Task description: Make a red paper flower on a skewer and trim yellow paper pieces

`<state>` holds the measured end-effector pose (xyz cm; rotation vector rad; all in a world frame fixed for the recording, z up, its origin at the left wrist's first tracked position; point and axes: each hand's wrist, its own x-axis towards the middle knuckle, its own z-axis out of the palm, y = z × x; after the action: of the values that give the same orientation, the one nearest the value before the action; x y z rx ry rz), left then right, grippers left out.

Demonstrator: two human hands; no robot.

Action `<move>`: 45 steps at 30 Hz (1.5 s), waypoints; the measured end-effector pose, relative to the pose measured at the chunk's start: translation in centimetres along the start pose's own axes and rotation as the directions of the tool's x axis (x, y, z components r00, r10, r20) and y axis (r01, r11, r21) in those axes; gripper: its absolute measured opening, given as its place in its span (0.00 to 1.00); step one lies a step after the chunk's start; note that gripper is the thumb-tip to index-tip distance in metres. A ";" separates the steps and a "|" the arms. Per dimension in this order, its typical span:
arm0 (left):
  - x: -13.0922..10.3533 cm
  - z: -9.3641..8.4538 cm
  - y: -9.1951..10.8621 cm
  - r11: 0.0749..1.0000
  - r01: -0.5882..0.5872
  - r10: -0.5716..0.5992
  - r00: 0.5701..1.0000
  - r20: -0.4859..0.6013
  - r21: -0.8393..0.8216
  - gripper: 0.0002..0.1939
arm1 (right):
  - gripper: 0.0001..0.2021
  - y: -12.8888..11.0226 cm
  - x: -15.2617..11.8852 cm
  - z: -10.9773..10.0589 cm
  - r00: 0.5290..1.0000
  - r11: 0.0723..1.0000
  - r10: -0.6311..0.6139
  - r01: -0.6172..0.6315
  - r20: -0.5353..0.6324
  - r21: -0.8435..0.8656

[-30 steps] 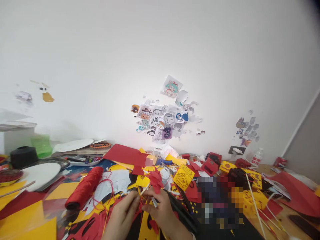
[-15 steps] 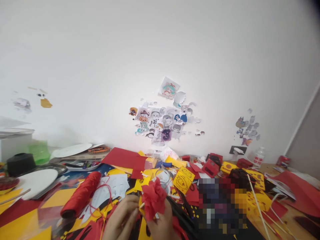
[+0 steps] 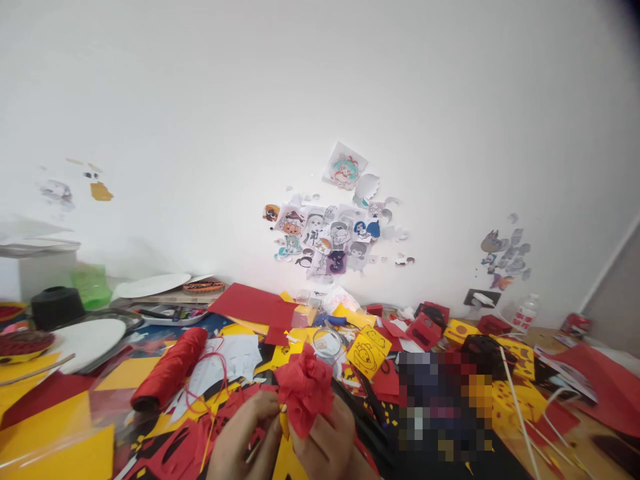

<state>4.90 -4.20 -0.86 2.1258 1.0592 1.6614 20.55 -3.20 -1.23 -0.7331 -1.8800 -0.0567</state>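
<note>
A crumpled red paper flower [image 3: 305,390] with ruffled layers is up in front of me. My right hand [image 3: 327,440] is closed around its underside, fingers partly hidden behind the petals. Just left of the flower, my left hand [image 3: 245,430] pinches a narrow yellow paper strip [image 3: 283,421] with a small pale tip, and its fingertips come close to the petals. How the strip joins the flower is hidden. Under the hands lie cut red paper scraps [image 3: 183,450] and yellow paper.
A red thread spool [image 3: 173,370] with loose cord lies left, near a white plate [image 3: 90,340]. Ahead are a clear tape roll [image 3: 327,342] and a yellow paper box with a drawing [image 3: 369,353]. Thin sticks [image 3: 517,407] and a bottle [image 3: 527,313] stand right. Part is pixelated.
The view has shifted slightly, so the table things sit a little further right. The flower has turned and risen slightly, and my right hand's fingers now show more beneath it.
</note>
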 end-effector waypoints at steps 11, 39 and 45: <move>1.9 -0.8 1.2 0.997 -0.024 0.018 0.996 -0.091 -0.069 0.09 | 0.10 -1.2 1.1 1.7 0.864 0.697 0.495 -0.458 0.091 0.551; 0.7 -0.8 0.1 0.996 -0.084 0.086 0.995 -0.048 0.026 0.07 | 0.10 -0.4 0.1 2.7 0.863 0.663 0.505 -0.402 0.020 0.632; 0.7 -0.6 0.2 0.993 -0.069 0.076 0.995 -0.070 0.099 0.08 | 0.05 -0.3 0.3 2.4 0.869 0.605 0.478 -0.430 0.126 0.670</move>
<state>4.50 -3.97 -0.06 2.2032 1.1176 1.7676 18.36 -2.43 -1.95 -0.6443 -1.4226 0.8992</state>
